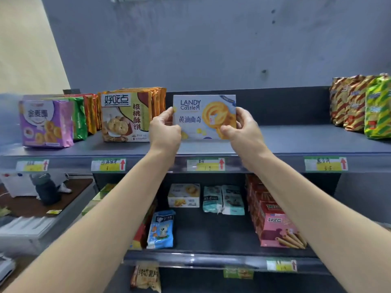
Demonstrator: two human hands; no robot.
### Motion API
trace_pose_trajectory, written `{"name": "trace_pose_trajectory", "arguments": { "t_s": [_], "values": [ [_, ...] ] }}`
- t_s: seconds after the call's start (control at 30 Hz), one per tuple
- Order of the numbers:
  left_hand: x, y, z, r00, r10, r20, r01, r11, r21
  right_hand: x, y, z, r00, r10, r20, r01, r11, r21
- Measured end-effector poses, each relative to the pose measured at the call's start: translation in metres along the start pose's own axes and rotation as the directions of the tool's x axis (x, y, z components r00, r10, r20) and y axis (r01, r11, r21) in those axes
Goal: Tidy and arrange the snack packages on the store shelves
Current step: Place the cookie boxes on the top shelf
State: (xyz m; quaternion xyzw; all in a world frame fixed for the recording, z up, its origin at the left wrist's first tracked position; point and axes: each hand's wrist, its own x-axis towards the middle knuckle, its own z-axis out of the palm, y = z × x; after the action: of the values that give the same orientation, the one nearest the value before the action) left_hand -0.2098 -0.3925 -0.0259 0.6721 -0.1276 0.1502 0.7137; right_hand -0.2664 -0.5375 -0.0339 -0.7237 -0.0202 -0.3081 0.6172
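Both hands grip an upright cookie box by its side edges, left hand, right hand, on the top shelf, walnut-cookie packs beside

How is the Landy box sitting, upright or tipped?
Upright: the box faces out with level print, its bottom edge along the top shelf, with the left hand and right hand gripping its sides.
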Motion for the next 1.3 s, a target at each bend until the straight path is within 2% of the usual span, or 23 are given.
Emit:
{"name": "trace_pose_trajectory", "arguments": {
  "t_s": [0.17, 0.3, 0.53, 0.73, 0.83, 1.03, 1.17, 1.3],
  "values": [
    [0.068, -0.014, 0.005, 0.995, -0.081, 0.055, 0.087, 0.991, -0.105, 0.067, 0.014, 0.019, 0.998, 0.011, -0.056, -0.016, 0.996, -0.088],
    [0.109, -0.024, 0.017, 0.991, -0.097, 0.095, 0.109, 0.986, -0.126, 0.111, 0.027, 0.027, 0.993, 0.099, -0.066, -0.106, 0.988, -0.114],
    [0.164, -0.068, 0.036, 0.984, -0.175, 0.035, 0.177, 0.983, -0.049, 0.160, 0.065, 0.037, 0.943, 0.332, -0.033, -0.333, 0.933, -0.134],
    [0.183, -0.084, 0.039, 0.986, -0.165, 0.030, 0.163, 0.984, 0.072, 0.178, 0.087, 0.042, 0.919, 0.386, -0.085, -0.393, 0.913, -0.111],
    [0.186, -0.090, 0.041, 0.982, -0.181, 0.052, 0.176, 0.980, 0.090, 0.179, 0.092, 0.042, 0.916, 0.392, -0.084, -0.400, 0.904, -0.153],
    [0.183, -0.096, 0.043, 0.971, -0.205, 0.122, 0.188, 0.972, 0.138, 0.172, 0.095, 0.038, 0.921, 0.380, 0.084, -0.358, 0.912, -0.202],
    [0.179, -0.092, 0.043, 0.970, -0.201, 0.138, 0.170, 0.964, 0.206, 0.167, 0.092, 0.040, 0.927, 0.369, 0.064, -0.341, 0.903, -0.260],
    [0.174, -0.081, 0.038, 0.986, -0.131, 0.098, 0.093, 0.940, 0.327, 0.157, 0.071, 0.040, 0.956, 0.290, -0.036, -0.288, 0.912, -0.294]
  ]
}}
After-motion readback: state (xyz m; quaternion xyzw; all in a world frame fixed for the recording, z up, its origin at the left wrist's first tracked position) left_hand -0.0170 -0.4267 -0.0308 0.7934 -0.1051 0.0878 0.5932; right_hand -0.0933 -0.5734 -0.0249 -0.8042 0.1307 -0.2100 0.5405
